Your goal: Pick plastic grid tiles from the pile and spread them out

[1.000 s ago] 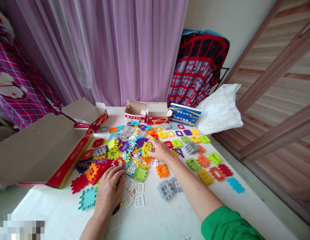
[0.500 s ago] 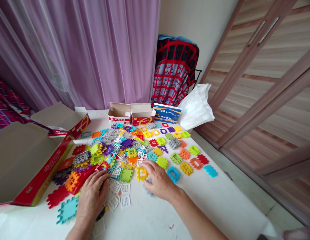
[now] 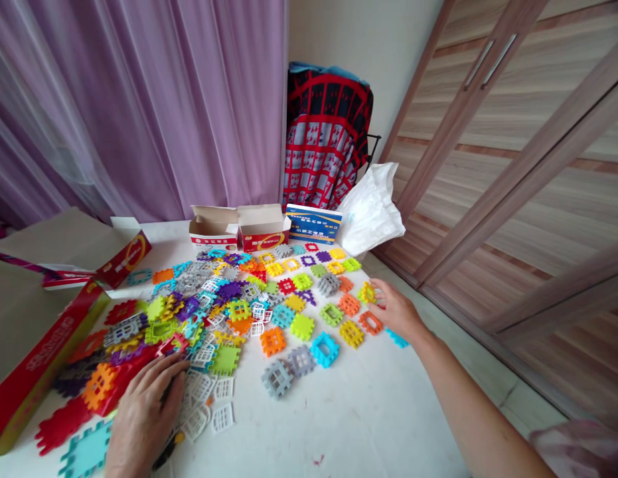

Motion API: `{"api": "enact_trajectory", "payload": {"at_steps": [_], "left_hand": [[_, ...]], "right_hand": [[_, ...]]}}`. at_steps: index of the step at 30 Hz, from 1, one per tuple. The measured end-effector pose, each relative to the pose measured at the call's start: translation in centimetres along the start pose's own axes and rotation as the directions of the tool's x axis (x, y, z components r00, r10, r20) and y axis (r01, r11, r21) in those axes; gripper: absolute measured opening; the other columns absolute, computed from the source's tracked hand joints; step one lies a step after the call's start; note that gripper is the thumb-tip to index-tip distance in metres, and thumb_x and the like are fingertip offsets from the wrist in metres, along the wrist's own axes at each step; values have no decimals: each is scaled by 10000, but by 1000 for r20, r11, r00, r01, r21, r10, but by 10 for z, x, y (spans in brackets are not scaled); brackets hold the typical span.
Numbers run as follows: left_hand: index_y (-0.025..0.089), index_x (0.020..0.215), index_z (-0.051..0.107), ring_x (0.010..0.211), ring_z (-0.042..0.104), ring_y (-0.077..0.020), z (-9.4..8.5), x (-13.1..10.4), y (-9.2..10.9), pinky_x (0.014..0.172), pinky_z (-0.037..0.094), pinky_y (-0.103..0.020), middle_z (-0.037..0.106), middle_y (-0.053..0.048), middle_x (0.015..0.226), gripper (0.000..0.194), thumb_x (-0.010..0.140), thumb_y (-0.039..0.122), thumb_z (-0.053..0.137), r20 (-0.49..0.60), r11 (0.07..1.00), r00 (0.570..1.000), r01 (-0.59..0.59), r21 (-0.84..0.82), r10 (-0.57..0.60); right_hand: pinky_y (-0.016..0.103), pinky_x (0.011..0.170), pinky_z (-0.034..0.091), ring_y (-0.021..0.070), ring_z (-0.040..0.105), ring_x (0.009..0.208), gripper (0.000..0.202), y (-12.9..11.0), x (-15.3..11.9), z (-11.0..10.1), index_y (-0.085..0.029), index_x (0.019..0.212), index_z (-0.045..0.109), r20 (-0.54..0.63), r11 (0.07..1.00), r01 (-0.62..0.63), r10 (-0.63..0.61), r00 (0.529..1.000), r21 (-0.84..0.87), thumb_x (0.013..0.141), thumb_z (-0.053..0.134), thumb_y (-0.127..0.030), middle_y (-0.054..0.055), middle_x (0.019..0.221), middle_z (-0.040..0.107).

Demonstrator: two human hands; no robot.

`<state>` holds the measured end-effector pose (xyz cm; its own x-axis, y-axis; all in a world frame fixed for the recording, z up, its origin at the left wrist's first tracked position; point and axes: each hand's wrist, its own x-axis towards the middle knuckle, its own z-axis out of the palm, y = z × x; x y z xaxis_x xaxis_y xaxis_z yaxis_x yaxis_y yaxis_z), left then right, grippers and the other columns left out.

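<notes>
My right hand [image 3: 395, 310] reaches to the table's right side and pinches a yellow square building piece [image 3: 367, 292] above a lime green one. Beside it lie an orange frame piece [image 3: 371, 323] and a blue piece [image 3: 397, 337] partly under the hand. My left hand [image 3: 150, 401] lies over the near left of the pile, fingers stretched and slightly bent. Near its fingertips are a red piece [image 3: 175, 344] and white window pieces [image 3: 223, 417]. Below its palm a dark object [image 3: 165, 457] is partly hidden. Grey pieces [image 3: 277, 378] lie mid-table.
Open cardboard boxes [image 3: 64, 335] stand at the left, with smaller ones [image 3: 263, 236] at the back. A blue box [image 3: 313, 226] and a white plastic bag [image 3: 373, 212] are beside them. Many interlocking pieces cover the white table [image 3: 338, 411]. A wooden wardrobe [image 3: 468, 192] stands right.
My right hand has moved right and away from me with the yellow piece, uncovering orange and grey pieces. The view has turned right; my left hand stays by the pile.
</notes>
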<state>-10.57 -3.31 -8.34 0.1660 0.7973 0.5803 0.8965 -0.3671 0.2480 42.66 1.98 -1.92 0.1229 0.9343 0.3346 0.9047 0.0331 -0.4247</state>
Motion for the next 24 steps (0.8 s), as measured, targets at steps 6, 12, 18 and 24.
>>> {"api": "enact_trajectory", "payload": {"at_steps": [6, 12, 18, 24], "left_hand": [[241, 1017, 718, 1014, 675, -268, 0, 0, -3, 916, 533, -427, 737, -73, 1092, 371, 923, 473, 444, 4, 999, 999, -41, 32, 41], [243, 1008, 713, 1016, 674, -253, 1, 2, -3, 928, 528, -410, 739, -70, 1088, 381, 928, 485, 429, 0, 998, 999, -38, 49, 38], [260, 1016, 713, 1028, 677, -264, 2, -1, -5, 943, 530, -430, 736, -62, 1109, 367, 904, 490, 450, 25, 999, 1000, -10, 34, 9], [297, 1010, 718, 1015, 687, -287, 7, -7, -16, 926, 547, -473, 742, -48, 1109, 333, 877, 495, 485, 10, 1000, 1000, -7, -2, 7]], "right_hand": [[310, 804, 558, 196, 688, 922, 622, -10, -14, 17, -249, 1307, 523, -3, 999, -34, 34, 999, 1, 695, 613, -181, 61, 1209, 665], [353, 943, 517, 228, 644, 1066, 634, -8, -16, 17, -257, 1311, 528, -24, 997, 13, -15, 1000, -75, 691, 608, -150, 63, 1221, 651], [383, 986, 487, 249, 607, 1146, 617, 2, 15, 15, -239, 1329, 525, 28, 994, 57, -55, 998, -92, 725, 591, -133, 88, 1265, 621], [389, 1025, 452, 250, 585, 1182, 642, 6, 103, 26, -190, 1373, 494, 227, 979, 170, -141, 964, -114, 745, 570, -85, 115, 1314, 605]]}}
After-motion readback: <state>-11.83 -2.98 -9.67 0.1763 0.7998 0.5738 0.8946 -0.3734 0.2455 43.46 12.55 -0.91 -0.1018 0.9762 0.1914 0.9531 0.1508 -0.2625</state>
